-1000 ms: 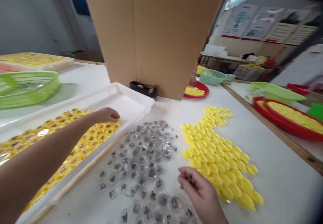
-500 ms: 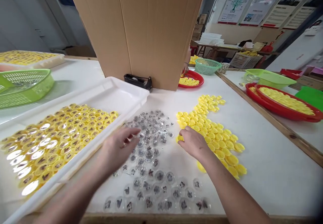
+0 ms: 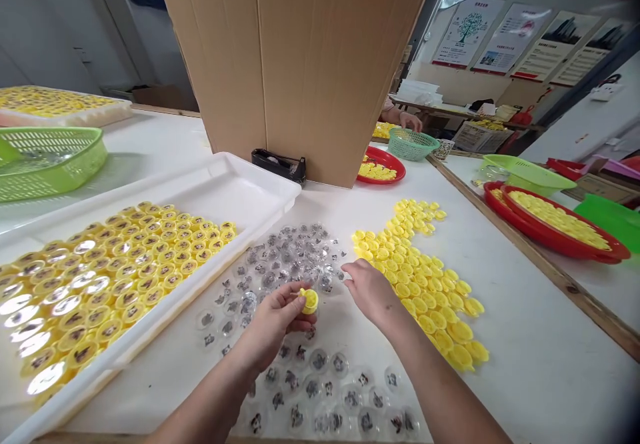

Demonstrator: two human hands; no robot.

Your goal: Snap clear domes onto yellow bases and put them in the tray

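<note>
1. The left hand point(image 3: 273, 327) is closed, its thumb and fingers gripping a yellow cap point(image 3: 309, 301) just above the clear plastic domes point(image 3: 270, 279) spread on the white table point(image 3: 500, 364). Half a second ago this hand was open over the domes with no cap showing, so the cap is now off the table and in the hand.
2. The right hand point(image 3: 367, 291) is open and looks empty, its fingertips just beside the domes and near the loose yellow caps point(image 3: 425, 297).
3. To the left, a white tray point(image 3: 240, 184) holds rows of yellow caps with shiny clear domes point(image 3: 125, 284).
4. Farther on, a tape dispenser point(image 3: 277, 166) sits at the foot of a cardboard panel point(image 3: 300, 64), beside a red plate point(image 3: 387, 161) of yellow caps.
5. Farthest, a co-worker's hand point(image 3: 411, 121) is near a green basket point(image 3: 413, 144).
</note>
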